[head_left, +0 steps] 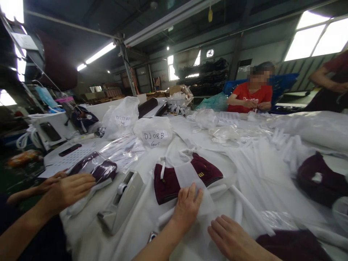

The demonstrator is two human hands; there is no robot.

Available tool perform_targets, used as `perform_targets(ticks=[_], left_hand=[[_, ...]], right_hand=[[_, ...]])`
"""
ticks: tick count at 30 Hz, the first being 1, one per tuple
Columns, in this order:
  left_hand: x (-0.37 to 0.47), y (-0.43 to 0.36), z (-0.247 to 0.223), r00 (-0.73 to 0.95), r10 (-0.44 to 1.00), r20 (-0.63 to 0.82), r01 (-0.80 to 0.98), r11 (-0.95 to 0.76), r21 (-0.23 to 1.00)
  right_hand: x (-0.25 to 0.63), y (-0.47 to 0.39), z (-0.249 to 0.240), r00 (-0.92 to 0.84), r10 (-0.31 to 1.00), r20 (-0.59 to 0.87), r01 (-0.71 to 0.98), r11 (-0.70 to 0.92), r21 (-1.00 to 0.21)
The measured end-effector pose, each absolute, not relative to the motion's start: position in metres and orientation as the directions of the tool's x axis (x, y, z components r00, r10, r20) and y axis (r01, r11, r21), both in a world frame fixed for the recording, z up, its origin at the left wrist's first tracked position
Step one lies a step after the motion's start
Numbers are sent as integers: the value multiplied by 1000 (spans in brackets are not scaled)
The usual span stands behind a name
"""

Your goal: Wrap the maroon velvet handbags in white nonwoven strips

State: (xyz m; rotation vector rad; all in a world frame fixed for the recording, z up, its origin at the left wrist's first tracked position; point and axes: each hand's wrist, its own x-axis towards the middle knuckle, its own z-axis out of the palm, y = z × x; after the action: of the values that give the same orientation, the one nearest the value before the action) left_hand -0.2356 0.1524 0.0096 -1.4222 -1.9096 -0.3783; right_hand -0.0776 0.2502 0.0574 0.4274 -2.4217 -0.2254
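Observation:
A maroon fabric piece (165, 183) with small yellow embroidery lies on the white-covered table in front of me. Across its middle runs a translucent white paper strip (187, 174), whose long end trails down toward me. My left hand (188, 204) rests on this strip at the fabric's lower edge, fingers stretched out and pressing down. Close to the strip's near end, my right hand (231, 235) lies with its fingers extended; nothing shows in its grasp. White rolled strips (239, 203) lie just beyond and beside my hands.
A grey tape dispenser (122, 201) stands left of the fabric. Further left, a neighbour's hands (62, 192) touch a plastic-wrapped maroon item (94, 166). Marked plastic bags (153, 130) sit behind. More maroon pieces (320, 177) lie at right; a person in red (250, 96) works across.

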Motion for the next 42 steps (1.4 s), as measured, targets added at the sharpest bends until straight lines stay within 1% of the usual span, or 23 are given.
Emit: perform_targets(ticks=[5,8,10,14,17,22,23,24,26,27,28,29,30,31,32,33,36,38,40,42], left_hand=[[-225,156,-2,-61,756,652,867,363,-340],[-222,156,-6,-46,787,615,852,352,-387],[-225,153,-6,-30,818,575,873,301,-383],[-237,145,4,12,863,506,928,179,-327],[-247,143,21,25,879,477,939,143,-313],[-261,146,49,91,935,343,951,21,-309],[-262,146,50,99,936,337,951,11,-310],[-263,146,49,94,934,346,951,18,-308],[-263,146,41,66,920,386,954,55,-296],[-262,146,36,55,913,405,956,70,-286],[-262,146,31,47,906,420,957,79,-278],[-262,146,27,45,902,430,958,83,-274],[-262,146,24,53,898,437,958,78,-276],[-263,146,22,61,894,444,958,72,-277],[-264,147,21,66,889,454,959,68,-274],[-265,147,21,64,884,463,962,68,-263],[-268,148,23,36,882,470,973,76,-218],[-266,148,24,12,884,466,971,101,-216],[-259,150,24,-60,871,487,956,190,-223],[-249,152,25,-173,842,511,924,318,-211]], right_hand=[[-74,242,49,-718,-351,602,-250,936,247],[-78,241,51,-716,-353,603,-256,936,243],[-81,242,55,-722,-363,589,-270,931,244],[-87,245,64,-729,-369,577,-278,929,243],[-86,248,67,-747,-367,554,-289,930,227],[-75,245,62,-791,-354,499,-286,935,210],[-72,244,61,-818,-350,456,-301,937,179],[-69,244,61,-854,-340,395,-319,940,119],[-65,251,64,-919,-290,265,-319,945,-70],[-65,259,68,-944,-244,223,-285,942,-178],[-67,269,72,-961,-174,217,-231,934,-273],[-71,282,76,-967,-88,238,-168,926,-339],[-76,297,79,-960,-2,279,-110,921,-374],[-83,312,80,-943,69,326,-63,924,-377],[-91,327,80,-927,100,360,-36,935,-353],[-98,340,79,-916,98,389,-30,950,-310],[-116,365,67,-908,-11,418,-76,987,-140],[-121,370,60,-909,-42,414,-76,995,-67],[-122,370,55,-914,-37,404,-58,998,-39],[-122,370,53,-904,-8,428,-22,999,-27]])
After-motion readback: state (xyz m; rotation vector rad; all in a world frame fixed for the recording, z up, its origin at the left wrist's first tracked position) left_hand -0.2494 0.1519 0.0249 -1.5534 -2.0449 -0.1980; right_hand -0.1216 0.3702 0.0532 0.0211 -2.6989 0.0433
